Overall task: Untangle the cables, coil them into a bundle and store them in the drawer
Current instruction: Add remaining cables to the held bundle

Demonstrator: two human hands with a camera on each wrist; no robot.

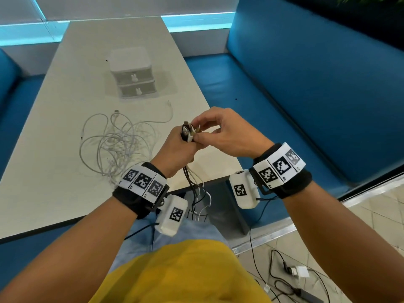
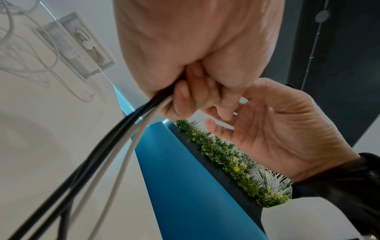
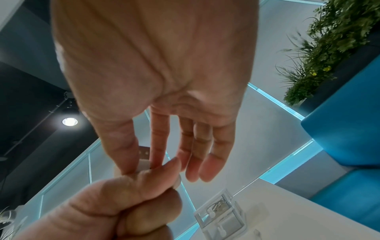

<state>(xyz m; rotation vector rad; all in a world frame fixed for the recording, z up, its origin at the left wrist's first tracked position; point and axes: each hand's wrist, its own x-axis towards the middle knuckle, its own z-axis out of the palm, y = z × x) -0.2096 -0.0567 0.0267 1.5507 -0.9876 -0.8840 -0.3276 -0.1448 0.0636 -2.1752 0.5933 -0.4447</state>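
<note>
Above the table's near right corner, my left hand (image 1: 181, 147) grips a bunch of black and white cables (image 1: 194, 184) in a fist. Their plug ends (image 1: 188, 132) stick up out of the fist and the rest hangs down past the table edge. The left wrist view shows the black and white cables (image 2: 115, 142) running out under my curled fingers. My right hand (image 1: 200, 126) pinches one white plug (image 3: 144, 165) at the top of the bunch between thumb and forefinger, its other fingers held straight. A tangle of white cables (image 1: 118, 141) lies on the table to the left.
A small white two-drawer unit (image 1: 131, 73), both drawers closed, stands farther back on the light table (image 1: 54, 193). Blue bench seats (image 1: 295, 106) flank the table. On the floor at lower right lie a charger and black cords (image 1: 295, 274).
</note>
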